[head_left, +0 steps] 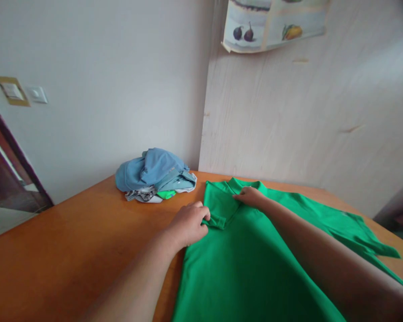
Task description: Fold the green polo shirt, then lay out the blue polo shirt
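A green collared shirt (pixel 242 259) lies spread over the table, its collar toward the wall. Its left sleeve is folded inward across the body, while the other sleeve stretches out to the right. My left hand (pixel 191 223) is closed on the folded sleeve's edge at the shirt's left side. Higher up, near the collar, my right hand (pixel 250 197) pinches the shirt's fabric with its fingertips. My right forearm crosses over the shirt and hides part of it.
A heap of crumpled clothes (pixel 154 174), mostly blue and grey, sits on the orange wooden table (pixel 87 241) at the back left. Behind stand a white wall and a pale wooden panel (pixel 272 120). A picture sheet (pixel 275 27) hangs on the panel.
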A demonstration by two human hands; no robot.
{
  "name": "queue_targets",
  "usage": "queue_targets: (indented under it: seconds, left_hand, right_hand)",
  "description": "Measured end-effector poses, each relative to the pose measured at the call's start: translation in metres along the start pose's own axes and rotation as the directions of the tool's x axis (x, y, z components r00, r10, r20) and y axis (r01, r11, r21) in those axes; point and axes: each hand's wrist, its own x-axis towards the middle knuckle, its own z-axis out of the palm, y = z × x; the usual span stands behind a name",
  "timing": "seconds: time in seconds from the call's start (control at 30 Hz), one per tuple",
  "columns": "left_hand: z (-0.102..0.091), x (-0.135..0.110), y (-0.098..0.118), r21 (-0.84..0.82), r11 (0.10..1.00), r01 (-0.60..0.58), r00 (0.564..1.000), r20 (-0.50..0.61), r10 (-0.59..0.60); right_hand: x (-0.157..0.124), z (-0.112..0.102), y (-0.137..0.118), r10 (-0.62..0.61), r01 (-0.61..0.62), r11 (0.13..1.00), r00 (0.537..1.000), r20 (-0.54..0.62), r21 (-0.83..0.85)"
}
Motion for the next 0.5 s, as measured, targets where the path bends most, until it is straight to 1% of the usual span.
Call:
queue_targets:
  seconds: [0.1, 0.23, 0.33, 0.5]
  left_hand:
    - [0.003, 0.0, -0.002, 0.003, 1.0, -0.008, 1.0, 0.021, 0.008]
    - [0.005, 0.001, -0.005, -0.014, 1.0, -0.007, 0.999, 0.041, 0.008]
    - [0.005, 0.001, -0.007, -0.028, 1.0, 0.001, 0.999, 0.054, 0.0]
    - [0.001, 0.002, -0.001, -0.002, 1.0, 0.006, 0.999, 0.05, -0.006]
  right_hand:
    - [-0.003, 0.001, -0.002, -0.004, 0.004, 1.0, 1.0, 0.005, 0.004]
    - [-0.007, 0.0, -0.004, 0.047, -0.047, 0.999, 0.998, -0.029, -0.016]
    - [-0.016, 0.0, -0.006, 0.055, -0.057, 0.997, 0.998, -0.043, -0.046]
    - [-0.031, -0.007, -0.017, 0.049, -0.057, 0.994, 0.995, -0.091, -0.096]
